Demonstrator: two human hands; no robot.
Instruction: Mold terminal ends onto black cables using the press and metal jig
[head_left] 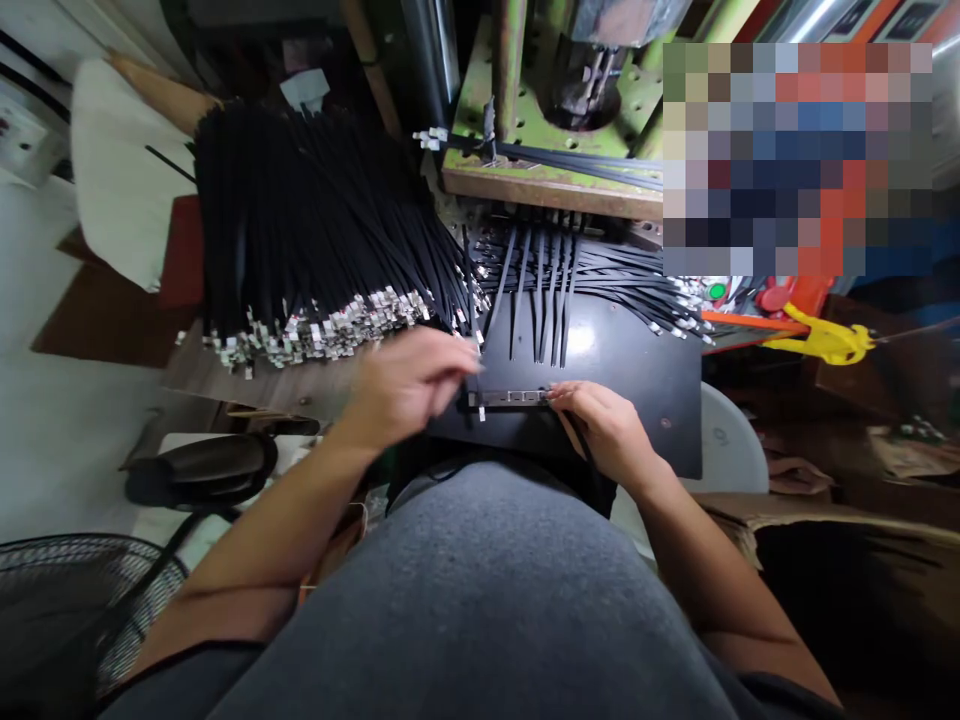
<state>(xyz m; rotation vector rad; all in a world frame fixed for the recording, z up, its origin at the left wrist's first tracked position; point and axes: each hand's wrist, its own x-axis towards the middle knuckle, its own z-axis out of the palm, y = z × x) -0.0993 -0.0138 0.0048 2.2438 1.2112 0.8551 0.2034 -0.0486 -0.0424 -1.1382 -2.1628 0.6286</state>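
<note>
My left hand [409,385] is smeared by motion, its thumb and fingers drawn together beside a black flat cable [469,300] that ends in a small connector. Whether that cable lies between its fingertips is hard to make out. In the middle of the black board [637,350], a slim metal fixture [517,398] with several slots lies along the near side. At the fixture's right end, my right hand [607,425] is closed in a pinch on a black flat cable [581,445] that hangs down toward my lap. Several cable strips [555,320] run across the board behind the fixture.
A thick bundle of black cables [315,210] with metal-tipped ends fills the left. More cables [637,275] lie crosswise at the board's back. Behind stands a green press [472,120]. An orange bar with a yellow figure [825,338] sits right; a fan [135,610] is lower left.
</note>
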